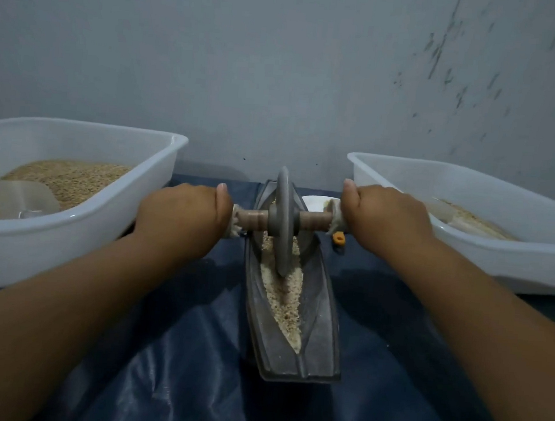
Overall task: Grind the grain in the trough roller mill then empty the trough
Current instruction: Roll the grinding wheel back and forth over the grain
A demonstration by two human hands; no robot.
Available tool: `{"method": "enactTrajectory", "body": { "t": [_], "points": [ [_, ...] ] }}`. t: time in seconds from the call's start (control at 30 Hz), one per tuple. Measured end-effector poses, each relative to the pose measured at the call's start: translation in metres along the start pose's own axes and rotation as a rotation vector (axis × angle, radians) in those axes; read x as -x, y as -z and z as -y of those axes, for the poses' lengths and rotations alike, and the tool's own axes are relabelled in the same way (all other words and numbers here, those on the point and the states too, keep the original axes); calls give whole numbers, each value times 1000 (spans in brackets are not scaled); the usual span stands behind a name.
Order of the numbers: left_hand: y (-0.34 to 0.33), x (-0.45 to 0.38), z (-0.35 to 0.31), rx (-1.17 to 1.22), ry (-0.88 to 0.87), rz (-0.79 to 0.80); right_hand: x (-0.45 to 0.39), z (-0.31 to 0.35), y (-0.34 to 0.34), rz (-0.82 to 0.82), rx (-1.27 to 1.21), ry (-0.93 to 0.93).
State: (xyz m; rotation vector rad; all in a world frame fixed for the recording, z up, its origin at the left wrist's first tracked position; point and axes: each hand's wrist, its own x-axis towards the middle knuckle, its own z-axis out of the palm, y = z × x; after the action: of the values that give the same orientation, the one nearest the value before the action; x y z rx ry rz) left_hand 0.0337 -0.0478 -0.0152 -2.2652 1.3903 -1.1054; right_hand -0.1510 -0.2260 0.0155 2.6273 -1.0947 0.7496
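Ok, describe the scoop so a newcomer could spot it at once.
Start at the white tub on the left, the one heaped with brown grain. The scoop lies in its near part, half sunk in the grain. It is the only clear, see-through plastic piece there.

Dim, bluish, soft-focus view with wide-angle bending at the edges.

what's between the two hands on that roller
In the head view, the grey roller wheel sits on the brown axle between the left hand and right hand, standing in the trough of crushed grain.
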Motion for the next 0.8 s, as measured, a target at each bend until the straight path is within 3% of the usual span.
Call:
{"method": "enactTrajectory", "body": {
  "t": [0.13, 0.23, 0.33, 0.4, 0.47, 0.53, 0.6, 0.63, 0.8],
  "points": [
    [-4, -11, 3, -37, -45, 85, -5, -2, -5, -32, -28, 5],
    [10, 12, 6, 31, -86, 49, 12, -2, 11, 6, 19, 63],
    [26, 42, 11, 185, -180, -125, 38, -4, 34, 39, 49, 127],
    [37, 54, 17, 464, -66, -250, 55, -3, 49, 20, 56, 159],
    [43, 61, 17, 629, 117, -246, 67, 1, 59, -27, 62, 155],
    [40, 60, 14, 468, -49, -298, 69, 8, 55, -76, 51, 132],
    [28, 53, 8, 218, -126, -162, 61, 12, 37, -94, 49, 94],
    [22, 44, 7, 113, -107, -61, 53, 10, 26, -85, 26, 67],
    [16, -15, 0, -36, -76, -118, 9, 2, -19, 7, -140, -57]
  ]
}}
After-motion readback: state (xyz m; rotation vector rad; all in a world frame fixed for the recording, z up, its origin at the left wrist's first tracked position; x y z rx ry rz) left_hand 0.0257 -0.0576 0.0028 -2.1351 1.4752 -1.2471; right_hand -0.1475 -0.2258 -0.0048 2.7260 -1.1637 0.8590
